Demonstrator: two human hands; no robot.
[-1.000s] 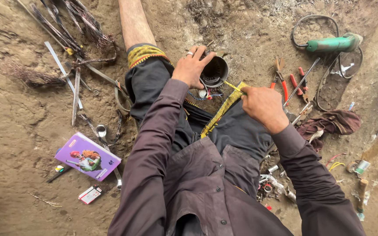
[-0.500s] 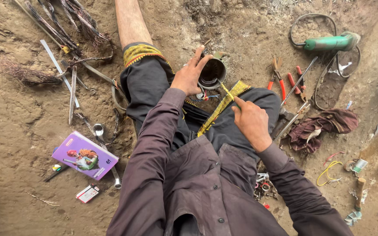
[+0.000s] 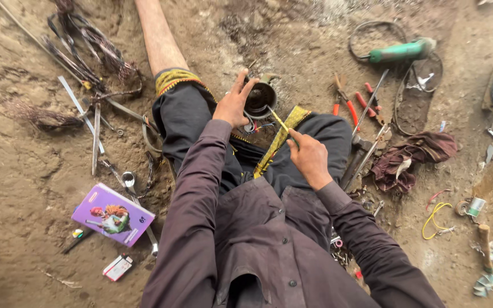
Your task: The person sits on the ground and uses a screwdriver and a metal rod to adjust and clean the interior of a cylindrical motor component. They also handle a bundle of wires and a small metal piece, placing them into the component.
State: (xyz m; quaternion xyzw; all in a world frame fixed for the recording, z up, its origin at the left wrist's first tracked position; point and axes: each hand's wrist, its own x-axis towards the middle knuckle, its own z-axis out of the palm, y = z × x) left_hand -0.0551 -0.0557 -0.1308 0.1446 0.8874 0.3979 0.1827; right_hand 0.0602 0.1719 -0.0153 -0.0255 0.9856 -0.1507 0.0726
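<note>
I sit on dirt ground with my legs out. My left hand [image 3: 234, 102] rests its fingers on the rim of a dark round metal housing [image 3: 259, 98] that lies between my knees. My right hand [image 3: 308, 155] grips a thin yellow-handled tool [image 3: 281, 122], its tip pointing into the housing. A yellow patterned trouser hem [image 3: 283, 134] runs across my lap under the tool. Coloured wires show just below the housing.
Pliers with red handles [image 3: 349, 104], a green power tool [image 3: 401, 51] with a looped cable, and a maroon rag [image 3: 412, 157] lie to the right. A purple box [image 3: 112, 214], a spoon, metal strips and bundles of wire [image 3: 95, 48] lie to the left.
My right hand has drawn back toward my body and lowered, now holding the thin tool pointed at the housing. My left hand stayed on the housing rim.
</note>
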